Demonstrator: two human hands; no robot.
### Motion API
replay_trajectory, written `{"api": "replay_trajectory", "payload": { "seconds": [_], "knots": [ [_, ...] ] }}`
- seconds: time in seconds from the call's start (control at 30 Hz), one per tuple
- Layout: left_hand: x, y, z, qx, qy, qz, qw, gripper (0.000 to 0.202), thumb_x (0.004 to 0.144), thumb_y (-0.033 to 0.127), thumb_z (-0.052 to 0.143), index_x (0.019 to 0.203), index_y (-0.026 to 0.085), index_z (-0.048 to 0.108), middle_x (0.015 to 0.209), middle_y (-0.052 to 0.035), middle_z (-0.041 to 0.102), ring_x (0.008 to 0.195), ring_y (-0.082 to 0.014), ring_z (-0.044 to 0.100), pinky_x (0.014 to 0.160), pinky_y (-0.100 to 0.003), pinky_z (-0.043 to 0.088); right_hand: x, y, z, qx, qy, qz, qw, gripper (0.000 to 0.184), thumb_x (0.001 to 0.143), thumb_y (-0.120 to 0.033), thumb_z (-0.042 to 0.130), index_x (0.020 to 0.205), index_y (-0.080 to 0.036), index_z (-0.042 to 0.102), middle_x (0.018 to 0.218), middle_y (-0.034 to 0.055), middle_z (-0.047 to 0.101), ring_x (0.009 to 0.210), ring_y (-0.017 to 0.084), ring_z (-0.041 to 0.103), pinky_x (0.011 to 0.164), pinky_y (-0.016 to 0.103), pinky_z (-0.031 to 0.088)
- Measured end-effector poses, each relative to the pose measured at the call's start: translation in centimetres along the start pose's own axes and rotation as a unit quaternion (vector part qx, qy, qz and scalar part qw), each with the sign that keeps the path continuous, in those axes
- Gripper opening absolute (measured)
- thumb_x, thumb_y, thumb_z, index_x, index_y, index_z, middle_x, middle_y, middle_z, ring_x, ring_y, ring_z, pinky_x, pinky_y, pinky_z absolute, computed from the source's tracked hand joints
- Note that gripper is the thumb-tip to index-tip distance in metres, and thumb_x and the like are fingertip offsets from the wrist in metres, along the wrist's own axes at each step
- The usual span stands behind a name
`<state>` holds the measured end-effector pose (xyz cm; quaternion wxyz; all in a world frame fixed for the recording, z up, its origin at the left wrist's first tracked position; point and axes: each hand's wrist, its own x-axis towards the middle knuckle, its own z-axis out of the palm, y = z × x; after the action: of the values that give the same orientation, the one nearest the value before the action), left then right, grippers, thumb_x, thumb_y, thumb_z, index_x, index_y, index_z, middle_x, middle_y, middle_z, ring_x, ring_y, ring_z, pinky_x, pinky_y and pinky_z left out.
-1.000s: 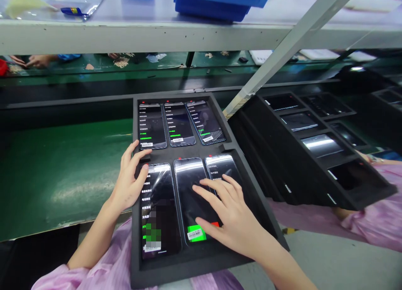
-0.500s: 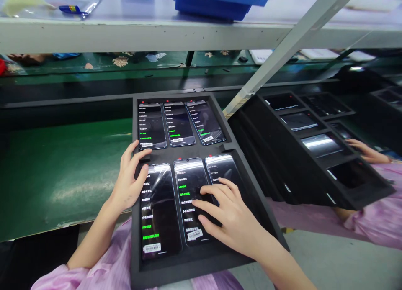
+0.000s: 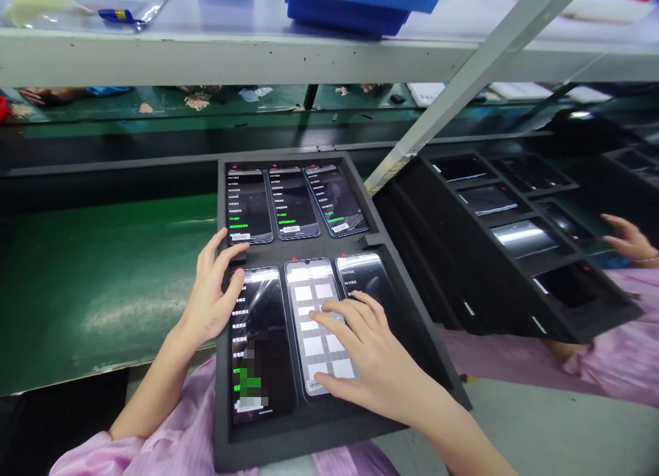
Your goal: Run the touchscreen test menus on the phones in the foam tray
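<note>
A black foam tray [image 3: 288, 445] holds several smartphones in two rows, all screen up. At its left rim rests my left hand [image 3: 209, 301], fingers spread; the thumb lies at the upper corner of the front-left phone [image 3: 260, 356], which shows a dark list with green lines. Over the front-middle phone [image 3: 310, 290] is my right hand [image 3: 373, 356], fingers apart, the index fingertip at its screen. That screen shows a pale grid of white and grey blocks. The front-right phone [image 3: 363, 270] is partly hidden by this hand. Three phones with dark lists, including the back-middle phone [image 3: 293, 201], fill the back row.
On the right, another black tray [image 3: 587, 325] holds several dark phones, with a co-worker's hand [image 3: 631, 239] beyond it. A slanted metal post [image 3: 463, 84] rises close behind my tray. Blue bins [image 3: 350, 12] sit on the shelf above. Green bench surface [image 3: 113, 284] lies left.
The front-middle phone's screen has switched from a dark list to a pale grid. My right hand has shifted slightly left. The co-worker's hand has moved away from the other tray.
</note>
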<state>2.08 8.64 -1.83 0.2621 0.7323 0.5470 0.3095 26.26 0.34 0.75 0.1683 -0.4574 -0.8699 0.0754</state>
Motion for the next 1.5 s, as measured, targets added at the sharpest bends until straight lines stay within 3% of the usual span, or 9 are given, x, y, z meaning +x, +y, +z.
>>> {"api": "replay_trajectory", "payload": {
  "seconds": [0.13,0.33,0.7,0.9,1.13,1.5],
  "knots": [
    [-0.1,0.0,-0.1,0.01,0.001,0.003,1.0,0.034,0.089,0.035,0.038,0.12,0.027,0.047,0.144,-0.0064,0.025,0.135,-0.0244,0.021,0.109,-0.052,0.022,0.0,-0.2,0.2,-0.009,-0.004,-0.013,1.0,0.052,0.079,-0.046,0.053,0.121,-0.015,0.046,0.114,0.0106,0.053,0.113,0.022,0.043,0.104,0.046,0.02],
    [-0.1,0.0,-0.1,0.008,0.002,0.005,1.0,0.033,0.089,0.035,0.038,0.12,0.028,0.048,0.144,-0.0063,0.025,0.134,-0.0241,0.022,0.109,-0.052,0.022,0.2,0.3,0.2,-0.033,0.01,0.014,0.999,0.037,0.087,-0.042,0.045,0.116,-0.02,0.051,0.112,0.0091,0.053,0.108,0.022,0.046,0.102,0.045,0.023],
    [0.2,0.0,-0.1,0.025,-0.008,0.009,1.0,0.036,0.088,0.035,0.037,0.121,0.026,0.047,0.144,-0.0085,0.025,0.134,-0.0256,0.02,0.107,-0.055,0.023,0.8,0.8,-0.4,-0.054,-0.007,0.027,0.998,0.036,0.088,-0.039,0.042,0.117,-0.02,0.052,0.114,0.0102,0.052,0.109,0.022,0.044,0.1,0.045,0.027],
    [0.4,0.2,-0.2,0.032,-0.018,0.008,0.999,0.036,0.089,0.035,0.035,0.122,0.026,0.046,0.144,-0.0083,0.024,0.134,-0.0261,0.019,0.107,-0.056,0.023,3.6,1.4,-0.1,-0.116,-0.016,0.004,0.993,0.036,0.093,-0.034,0.031,0.117,-0.019,0.053,0.114,0.0113,0.053,0.105,0.023,0.046,0.097,0.046,0.03],
    [0.3,-0.1,-0.1,0.03,-0.015,0.014,0.999,0.037,0.089,0.035,0.035,0.122,0.026,0.047,0.144,-0.0082,0.025,0.134,-0.0263,0.018,0.107,-0.056,0.022,6.8,2.0,0.8,-0.137,-0.056,0.009,0.989,0.039,0.092,-0.037,0.034,0.12,-0.018,0.053,0.115,0.0133,0.052,0.107,0.025,0.046,0.096,0.046,0.031],
    [0.1,-0.3,-0.1,0.015,-0.014,0.018,1.0,0.036,0.089,0.034,0.034,0.121,0.024,0.047,0.144,-0.0084,0.025,0.135,-0.0247,0.016,0.109,-0.054,0.021,2.2,-1.2,0.9,-0.156,0.003,-0.005,0.988,0.036,0.092,-0.037,0.034,0.114,-0.021,0.057,0.109,0.0093,0.058,0.104,0.021,0.048,0.099,0.042,0.024]
  ]
}}
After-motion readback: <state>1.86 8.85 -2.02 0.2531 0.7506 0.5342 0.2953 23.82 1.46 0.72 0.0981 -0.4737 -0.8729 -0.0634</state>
